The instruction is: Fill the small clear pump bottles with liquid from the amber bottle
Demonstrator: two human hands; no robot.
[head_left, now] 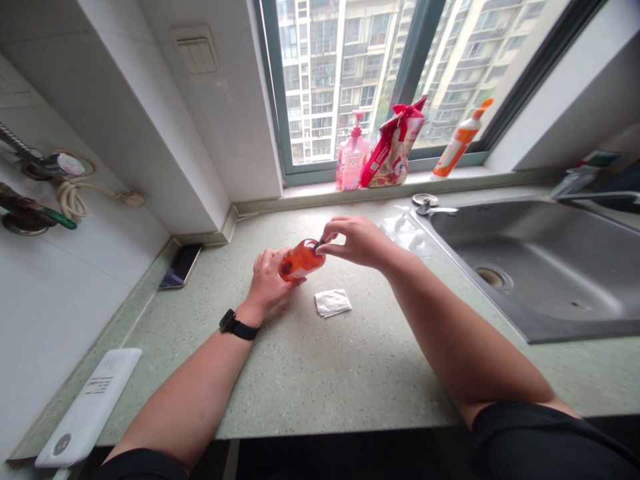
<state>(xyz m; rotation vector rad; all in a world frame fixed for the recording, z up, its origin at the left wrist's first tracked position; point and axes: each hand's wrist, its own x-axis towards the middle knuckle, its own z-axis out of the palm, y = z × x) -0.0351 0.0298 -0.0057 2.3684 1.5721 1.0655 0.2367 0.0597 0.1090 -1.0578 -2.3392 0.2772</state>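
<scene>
My left hand (pixel 267 277), with a black watch on its wrist, is wrapped around a small orange bottle (pixel 301 259) held tilted on its side above the green speckled counter (pixel 325 367). My right hand (pixel 355 240) pinches the dark cap at the bottle's right end with thumb and fingertips. A folded white wipe (pixel 333 303) lies on the counter just below the bottle.
A steel sink (pixel 540 273) sits at the right. On the window sill stand a pink pump bottle (pixel 352 157), a red pouch (pixel 395 143) and an orange-and-white bottle (pixel 461 140). A phone (pixel 181 266) lies at the left wall, a white device (pixel 90 407) near the front left edge.
</scene>
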